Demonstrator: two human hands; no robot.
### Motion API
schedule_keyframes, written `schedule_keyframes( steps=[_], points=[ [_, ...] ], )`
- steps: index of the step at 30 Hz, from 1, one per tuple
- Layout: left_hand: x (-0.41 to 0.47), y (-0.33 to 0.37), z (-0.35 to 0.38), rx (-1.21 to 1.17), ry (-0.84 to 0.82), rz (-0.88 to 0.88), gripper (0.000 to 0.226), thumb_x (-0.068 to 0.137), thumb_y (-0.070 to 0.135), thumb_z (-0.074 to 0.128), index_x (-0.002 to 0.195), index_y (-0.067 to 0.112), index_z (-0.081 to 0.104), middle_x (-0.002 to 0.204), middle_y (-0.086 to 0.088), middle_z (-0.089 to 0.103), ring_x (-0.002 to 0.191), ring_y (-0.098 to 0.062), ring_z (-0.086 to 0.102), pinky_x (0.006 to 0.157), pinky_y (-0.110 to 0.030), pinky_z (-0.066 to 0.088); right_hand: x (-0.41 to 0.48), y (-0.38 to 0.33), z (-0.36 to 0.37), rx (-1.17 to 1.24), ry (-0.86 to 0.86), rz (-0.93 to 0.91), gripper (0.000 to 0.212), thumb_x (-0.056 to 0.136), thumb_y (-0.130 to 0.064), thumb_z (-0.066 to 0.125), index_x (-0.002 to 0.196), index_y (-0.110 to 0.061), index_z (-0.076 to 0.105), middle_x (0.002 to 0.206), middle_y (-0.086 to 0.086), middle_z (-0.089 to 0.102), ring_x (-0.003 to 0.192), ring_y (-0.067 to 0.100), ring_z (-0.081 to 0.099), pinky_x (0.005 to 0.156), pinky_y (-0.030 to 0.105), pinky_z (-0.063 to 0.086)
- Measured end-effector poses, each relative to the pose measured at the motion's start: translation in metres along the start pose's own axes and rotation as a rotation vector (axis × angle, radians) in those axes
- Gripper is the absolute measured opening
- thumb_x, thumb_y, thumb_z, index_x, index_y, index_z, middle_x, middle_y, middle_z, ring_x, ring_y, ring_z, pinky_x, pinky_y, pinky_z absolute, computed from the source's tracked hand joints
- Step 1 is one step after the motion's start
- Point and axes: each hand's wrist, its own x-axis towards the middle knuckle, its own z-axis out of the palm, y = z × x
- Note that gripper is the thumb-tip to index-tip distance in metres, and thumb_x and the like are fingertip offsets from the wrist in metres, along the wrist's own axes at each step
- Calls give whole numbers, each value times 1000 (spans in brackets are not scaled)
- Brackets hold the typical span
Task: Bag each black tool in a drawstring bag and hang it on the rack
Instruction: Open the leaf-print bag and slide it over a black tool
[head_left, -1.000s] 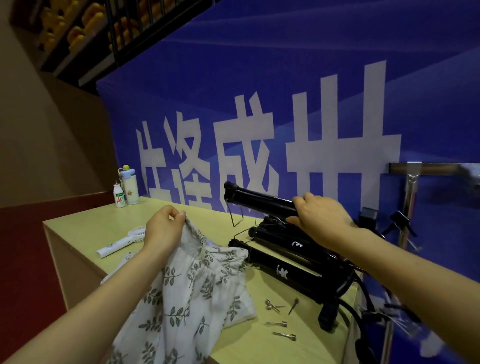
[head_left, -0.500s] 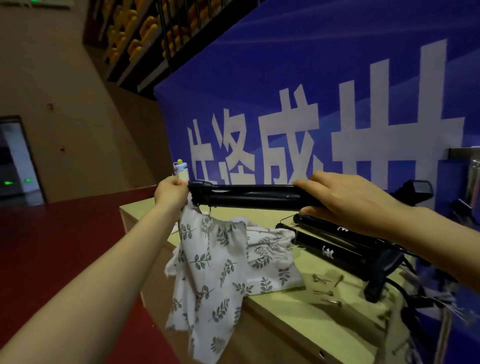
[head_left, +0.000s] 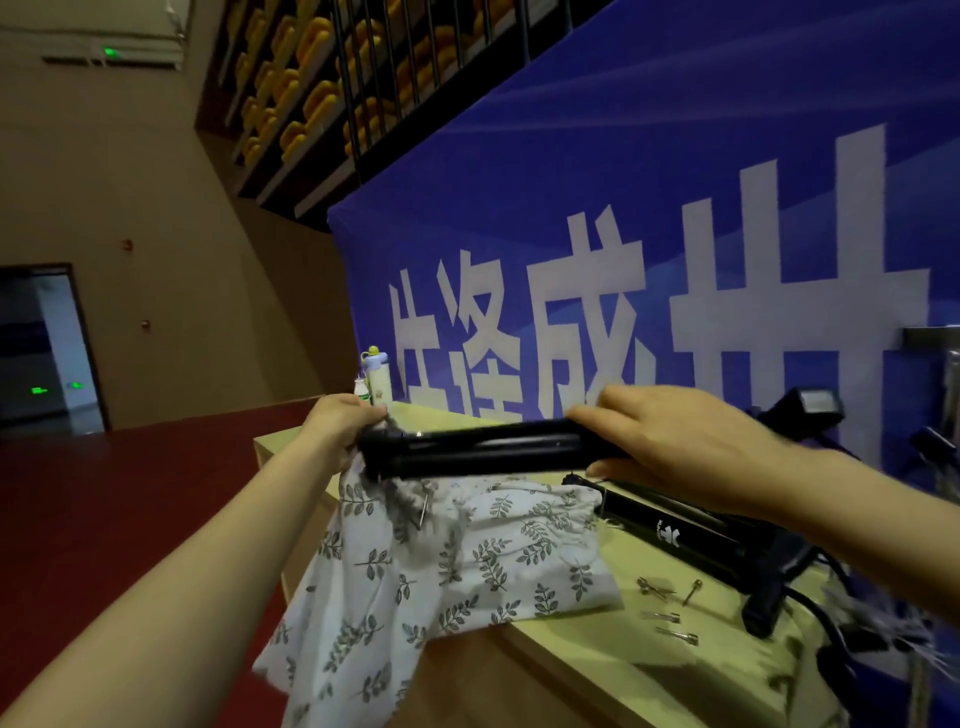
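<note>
The right hand (head_left: 685, 447) has lifted a black tool (head_left: 483, 449) off the counter (head_left: 675, 660) and swung it level, its tip now meeting the leaf-print bag (head_left: 447, 566) mouth raised by the left hand (head_left: 340, 428).

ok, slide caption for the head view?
Right hand feeds black tool toward leaf-print drawstring bag held by left hand.

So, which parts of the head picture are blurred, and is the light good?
Head view: dim, warm light; motion blur smears the bag's mouth under the black tool and the right edge near the cables; wide-angle bending tilts the banner; both hands stay fairly sharp.
</note>
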Motion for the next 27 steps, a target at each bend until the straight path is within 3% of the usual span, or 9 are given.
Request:
schedule_keyframes(
  steps=[2, 3, 5, 8, 13, 20, 22, 25, 27],
  points=[
    [-5, 3, 4, 93, -50, 34, 32, 88, 2, 60, 58, 6, 52, 57, -7, 55, 52, -18, 54, 49, -21, 47, 2, -8, 9, 19, -70, 21, 59, 89, -51, 39, 137, -17, 41, 106, 2, 59, 84, 16, 60, 66, 27, 54],
    [-6, 3, 6, 206, -47, 79, 31, 86, 6, 63, 57, 8, 53, 57, -6, 54, 55, -20, 53, 54, -24, 46, 4, -12, 12, 41, -108, 42, 59, 92, -50, 40, 140, -17, 37, 111, 3, 57, 91, 18, 58, 70, 28, 51],
    [-8, 4, 11, 534, -13, 229, 27, 85, 18, 66, 60, 12, 57, 64, -3, 55, 68, -20, 51, 65, -28, 40, 7, -14, 18, 58, -151, 66, 57, 94, -49, 40, 143, -19, 32, 116, 2, 54, 96, 18, 56, 73, 27, 46],
    [-13, 2, 14, 844, 56, 457, 21, 87, 26, 63, 71, 13, 58, 76, -4, 59, 75, -22, 54, 63, -28, 36, 10, -7, 21, 74, -167, 108, 56, 94, -49, 41, 142, -23, 31, 118, -1, 53, 97, 15, 55, 76, 25, 47],
    [-15, -6, 12, 856, 103, 551, 18, 90, 23, 58, 75, 13, 55, 73, -6, 57, 68, -23, 51, 51, -29, 30, 17, 4, 7, -14, -125, 120, 51, 92, -45, 49, 137, -22, 41, 109, 2, 57, 89, 18, 56, 71, 30, 49],
    [-12, 2, 12, 742, 137, 429, 27, 90, 23, 56, 64, 18, 50, 83, -11, 63, 91, -33, 60, 67, -31, 39, 23, 11, -1, -202, -82, 101, 47, 72, -41, 76, 108, -15, 63, 77, 4, 60, 60, 19, 56, 49, 26, 35],
    [-15, 5, 16, 770, 132, 460, 23, 90, 24, 54, 69, 15, 52, 84, -11, 64, 88, -32, 60, 66, -32, 39, 28, 8, -2, -205, -84, 61, 45, 79, -42, 69, 113, -15, 60, 84, 5, 61, 67, 20, 58, 54, 29, 38],
    [-21, 4, 17, 894, 122, 557, 20, 92, 25, 51, 74, 16, 53, 79, -8, 65, 80, -29, 60, 64, -35, 43, 34, 5, -1, -151, -112, 25, 46, 92, -44, 48, 129, -17, 45, 107, 6, 57, 90, 22, 56, 73, 33, 44],
    [-26, 1, 22, 941, 70, 624, 21, 92, 27, 52, 73, 18, 51, 74, -4, 62, 78, -27, 59, 62, -33, 42, 38, 3, -1, -129, -152, -14, 47, 93, -44, 46, 132, -17, 43, 109, 6, 56, 94, 23, 56, 77, 35, 45]
  ],
)
